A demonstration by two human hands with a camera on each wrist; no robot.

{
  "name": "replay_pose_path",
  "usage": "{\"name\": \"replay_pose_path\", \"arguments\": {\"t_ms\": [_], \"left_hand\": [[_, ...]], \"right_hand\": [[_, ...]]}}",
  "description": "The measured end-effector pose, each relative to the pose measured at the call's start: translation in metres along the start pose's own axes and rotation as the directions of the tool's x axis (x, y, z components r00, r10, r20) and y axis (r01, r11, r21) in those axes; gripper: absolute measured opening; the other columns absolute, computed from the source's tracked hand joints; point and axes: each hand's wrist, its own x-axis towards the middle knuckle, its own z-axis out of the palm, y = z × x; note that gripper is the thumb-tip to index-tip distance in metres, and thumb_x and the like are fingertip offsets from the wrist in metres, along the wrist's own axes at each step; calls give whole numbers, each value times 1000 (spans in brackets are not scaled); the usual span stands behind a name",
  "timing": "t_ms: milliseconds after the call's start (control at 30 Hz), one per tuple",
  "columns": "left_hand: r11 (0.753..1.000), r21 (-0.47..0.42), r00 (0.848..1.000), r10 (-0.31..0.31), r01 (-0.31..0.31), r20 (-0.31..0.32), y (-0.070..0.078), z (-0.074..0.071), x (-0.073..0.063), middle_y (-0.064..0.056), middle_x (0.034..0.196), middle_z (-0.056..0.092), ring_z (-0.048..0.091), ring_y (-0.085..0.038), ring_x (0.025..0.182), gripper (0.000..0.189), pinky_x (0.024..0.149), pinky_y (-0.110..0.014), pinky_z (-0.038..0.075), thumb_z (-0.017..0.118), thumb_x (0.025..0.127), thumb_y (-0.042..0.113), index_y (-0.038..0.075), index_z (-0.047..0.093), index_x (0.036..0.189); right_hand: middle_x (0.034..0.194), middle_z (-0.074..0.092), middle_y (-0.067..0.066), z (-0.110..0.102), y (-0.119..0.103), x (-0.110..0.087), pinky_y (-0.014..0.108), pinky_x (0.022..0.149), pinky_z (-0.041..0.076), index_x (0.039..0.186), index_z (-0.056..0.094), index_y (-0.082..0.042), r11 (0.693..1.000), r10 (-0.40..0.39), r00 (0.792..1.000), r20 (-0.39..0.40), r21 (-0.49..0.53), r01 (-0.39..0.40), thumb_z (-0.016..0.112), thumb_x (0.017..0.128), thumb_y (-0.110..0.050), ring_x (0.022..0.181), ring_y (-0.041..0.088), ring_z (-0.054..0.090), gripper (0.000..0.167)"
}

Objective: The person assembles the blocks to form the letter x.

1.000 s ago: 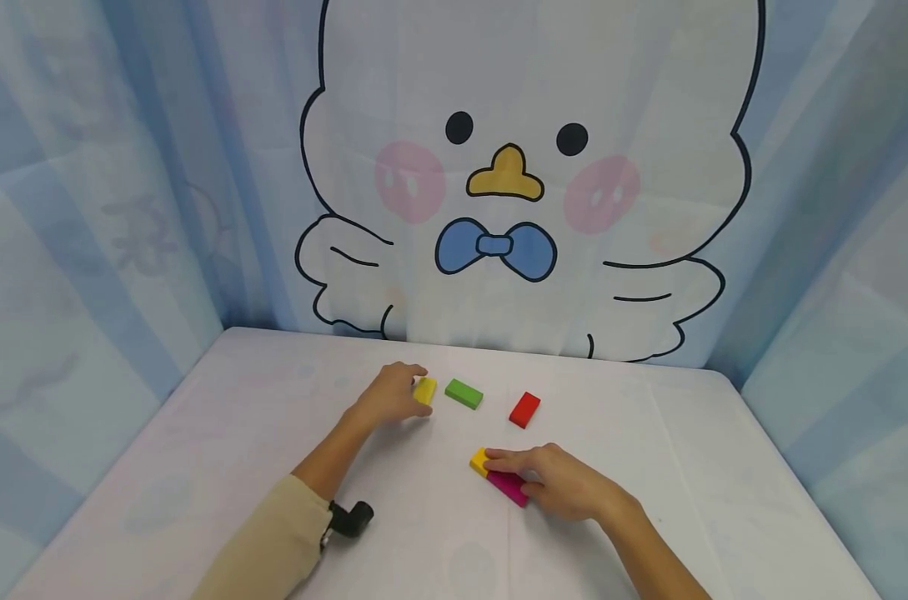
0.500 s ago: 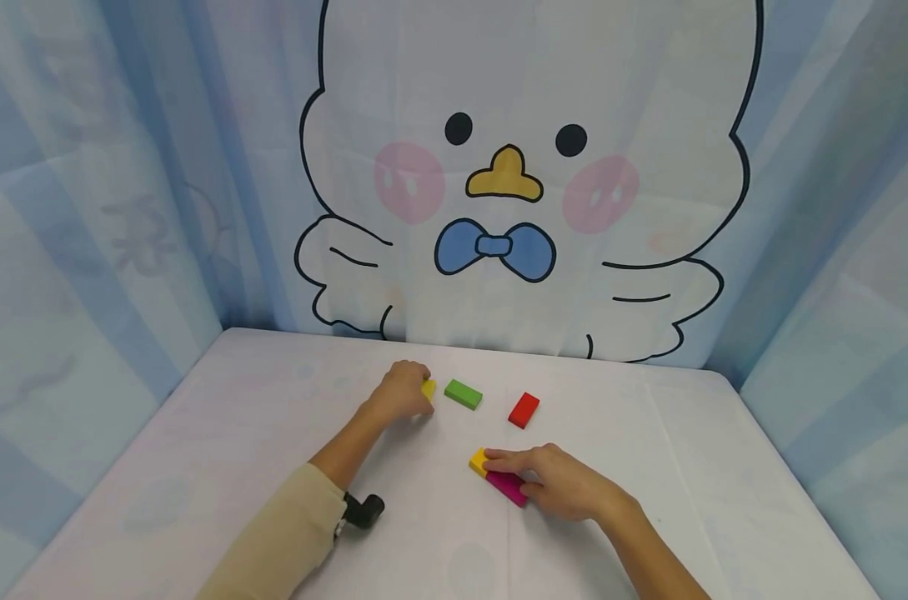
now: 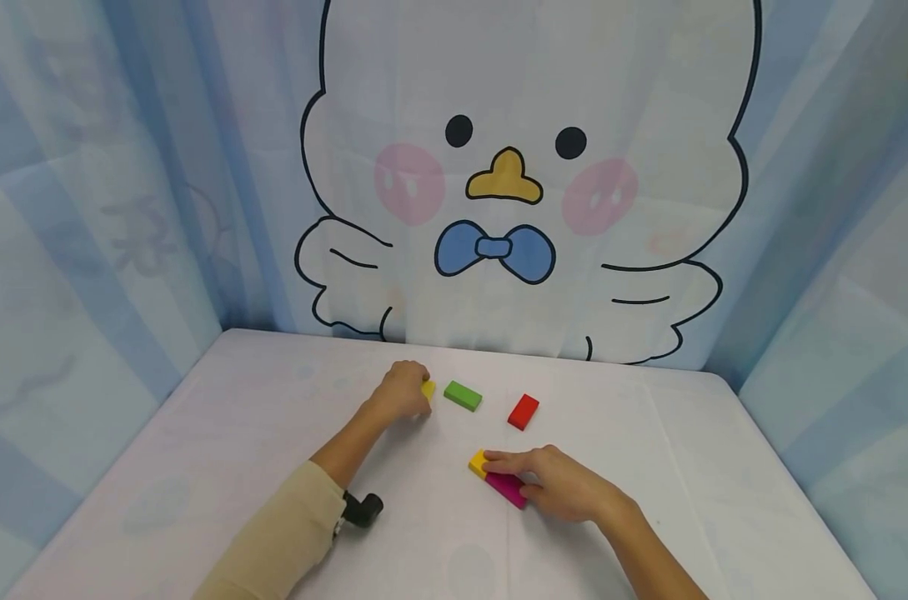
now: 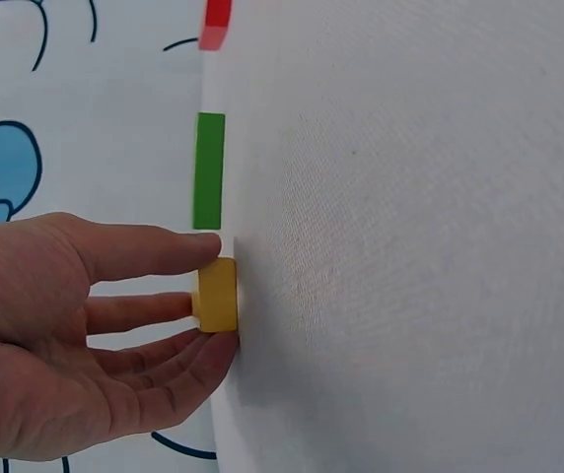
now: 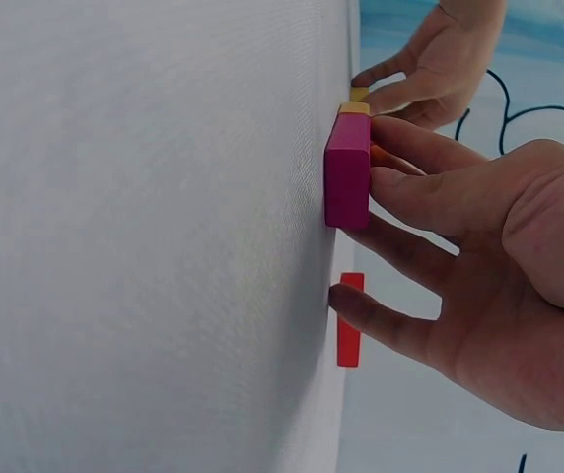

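Observation:
My left hand (image 3: 403,390) is at the back of the table, pinching a yellow block (image 4: 218,295) between thumb and fingers. Most of that block is hidden by the hand in the head view. Nearer the front, my right hand (image 3: 559,482) holds a magenta block (image 3: 506,490) with its thumb and fingers. A second, orange-yellow block (image 3: 478,463) lies end to end with the magenta one, the right index finger reaching over it. Just right of the left hand lies a green block (image 3: 463,396). Farther right is a red block (image 3: 524,412), behind the right hand.
A white cloth covers the table (image 3: 393,542). Behind it hangs a curtain (image 3: 649,208) printed with a cartoon bird, and more curtains close off both sides. A black device (image 3: 363,510) is strapped at the left wrist beside a beige sleeve (image 3: 281,533).
My left hand has moved slightly right, and its thumb and fingers have closed on the yellow block. The right hand and the other blocks have stayed in place.

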Motion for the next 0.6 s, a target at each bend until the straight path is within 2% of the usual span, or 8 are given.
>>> {"name": "replay_pose_path", "arguments": {"t_ms": [333,600], "left_hand": [[1000,-8,1000,16,-16,5,0,-4,-4,-15,131,64,56,-26,108,56,100,-41,54,83,82,7,-2,65,134],[1000,-4,1000,-1,1,27,6,-5,-12,-12,128,65,58,-24,105,56,99,-39,56,86,82,10,3,66,134]], "right_hand": [[155,56,-9,1,0,0,48,111,49,143,66,-21,1000,-7,1000,1,0,7,62,96,6,147,26,49,54],[155,55,-9,0,-1,-1,47,109,51,143,66,-21,1000,-2,1000,-2,0,2,61,96,5,147,26,49,54]]}}
